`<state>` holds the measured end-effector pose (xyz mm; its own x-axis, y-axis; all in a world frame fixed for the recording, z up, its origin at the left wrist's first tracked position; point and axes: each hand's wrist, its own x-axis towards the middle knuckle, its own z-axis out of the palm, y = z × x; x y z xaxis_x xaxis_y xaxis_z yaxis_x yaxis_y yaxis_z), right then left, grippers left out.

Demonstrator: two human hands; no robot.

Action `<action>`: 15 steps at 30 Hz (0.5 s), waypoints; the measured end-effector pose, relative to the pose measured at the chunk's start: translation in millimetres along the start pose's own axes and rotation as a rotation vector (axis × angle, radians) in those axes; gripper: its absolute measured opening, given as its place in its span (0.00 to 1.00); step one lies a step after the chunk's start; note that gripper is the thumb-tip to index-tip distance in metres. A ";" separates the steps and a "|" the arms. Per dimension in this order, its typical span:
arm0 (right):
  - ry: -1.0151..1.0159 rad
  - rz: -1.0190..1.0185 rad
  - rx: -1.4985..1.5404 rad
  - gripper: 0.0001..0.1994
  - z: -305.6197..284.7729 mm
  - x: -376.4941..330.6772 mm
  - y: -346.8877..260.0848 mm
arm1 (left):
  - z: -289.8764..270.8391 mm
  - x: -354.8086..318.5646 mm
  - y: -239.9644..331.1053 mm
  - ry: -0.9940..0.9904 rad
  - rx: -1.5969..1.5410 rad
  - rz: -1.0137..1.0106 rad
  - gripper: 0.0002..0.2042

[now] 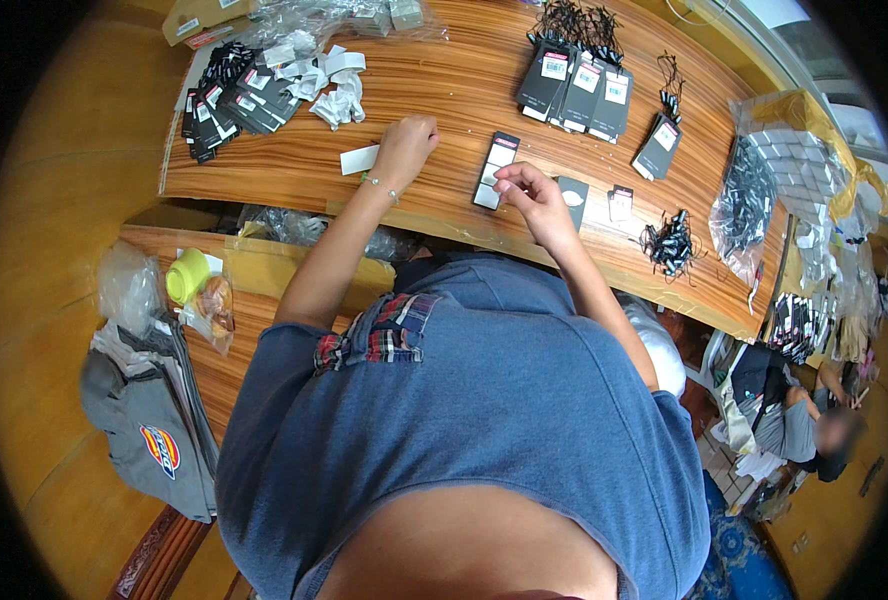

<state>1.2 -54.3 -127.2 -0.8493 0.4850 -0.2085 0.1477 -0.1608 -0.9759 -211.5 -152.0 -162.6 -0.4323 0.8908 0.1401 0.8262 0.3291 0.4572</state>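
The left hand (408, 147) is curled beside a white slip (358, 160), contents hidden; the right hand (539, 202) narrows at a dark tag (490, 172), grip indeterminable.

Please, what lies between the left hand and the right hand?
The head view shows a narrow dark tag with white patches between the left hand and right hand.

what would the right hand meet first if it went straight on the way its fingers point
Most likely the dark card with white stickers, just ahead of the right hand; whether they touch is unclear from above.
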 end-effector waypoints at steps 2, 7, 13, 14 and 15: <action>-0.017 -0.010 -0.047 0.08 1.2 -0.1 -2.2 | -0.6 -1.6 0.6 -0.006 -0.011 -0.011 0.06; -0.074 -0.036 -0.134 0.08 -1.4 -0.5 -7.6 | 3.0 0.5 -0.6 -0.012 0.005 -0.078 0.05; -0.071 -0.051 -0.061 0.08 -0.5 -0.8 -11.7 | 6.1 -3.5 1.6 0.031 0.020 -0.044 0.06; -0.065 -0.061 -0.052 0.08 0.0 -0.5 -12.0 | 5.9 -3.5 3.1 0.029 0.021 -0.060 0.06; -0.059 -0.070 -0.043 0.08 0.6 0.2 -12.3 | 5.3 -3.5 4.3 0.019 0.034 -0.067 0.06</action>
<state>-1.1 -52.8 -115.3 -0.8863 0.4425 -0.1369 0.1077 -0.0907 -0.9900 -204.6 -152.1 -165.7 -0.4935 0.8605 0.1268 0.8068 0.3984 0.4364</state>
